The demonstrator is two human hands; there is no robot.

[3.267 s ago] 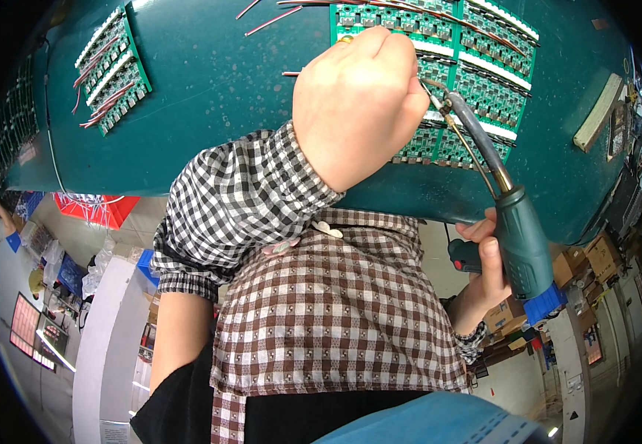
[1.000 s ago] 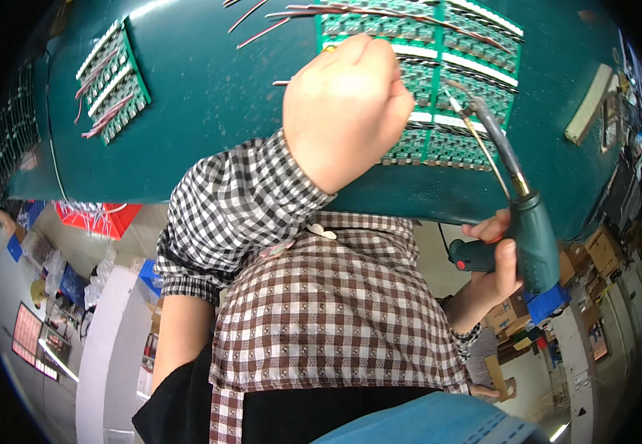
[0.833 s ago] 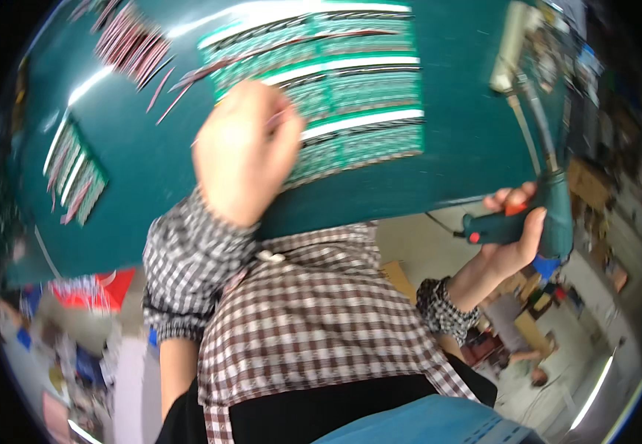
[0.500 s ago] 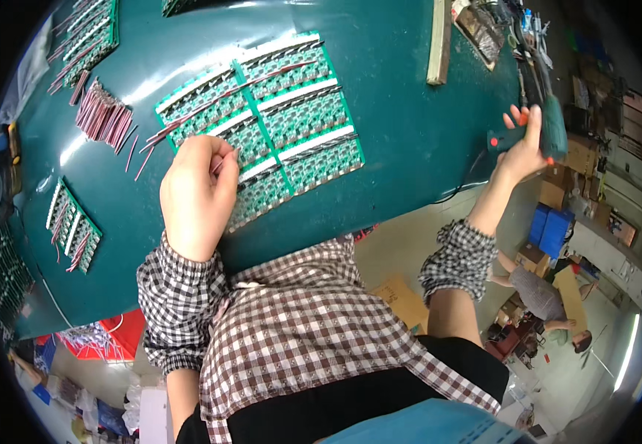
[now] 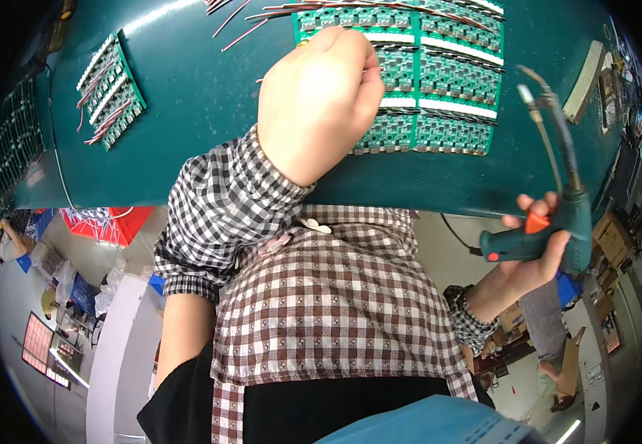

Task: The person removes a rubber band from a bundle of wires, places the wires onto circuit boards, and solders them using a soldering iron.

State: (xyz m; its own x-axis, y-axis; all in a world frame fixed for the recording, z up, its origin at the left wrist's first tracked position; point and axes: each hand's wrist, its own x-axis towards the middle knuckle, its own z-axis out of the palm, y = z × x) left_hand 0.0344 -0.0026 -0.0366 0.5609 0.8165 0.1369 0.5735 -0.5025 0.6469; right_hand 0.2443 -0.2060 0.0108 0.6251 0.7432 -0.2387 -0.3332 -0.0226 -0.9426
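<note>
My left hand [image 5: 317, 103] is closed in a pinch above the left part of a green circuit board panel [image 5: 458, 78]. A thin reddish wire shows slightly at its fingers; the hand hides most of it and the boards beneath. My right hand [image 5: 535, 255] grips a dark green soldering gun [image 5: 576, 233] with an orange trigger. The gun is held off the table's front edge, to the right of the panel. Its metal tip and a thin feed tube point up and away, apart from the boards. Red and black wires [image 5: 350, 6] lie across the panel's far rows.
On the left of the green table [image 5: 187, 133] lies a smaller board piece [image 5: 112, 92] with wires. More boards [image 5: 16, 140] are at the far left edge. A wooden strip [image 5: 584, 81] lies at the right. A red bin [image 5: 117, 226] stands below the table; another person [image 5: 546, 325] is behind right.
The view has shifted, so the panel sits further right. My right hand has brought the soldering gun from the right-hand side closer to the panel. My left hand stays pinched over the boards.
</note>
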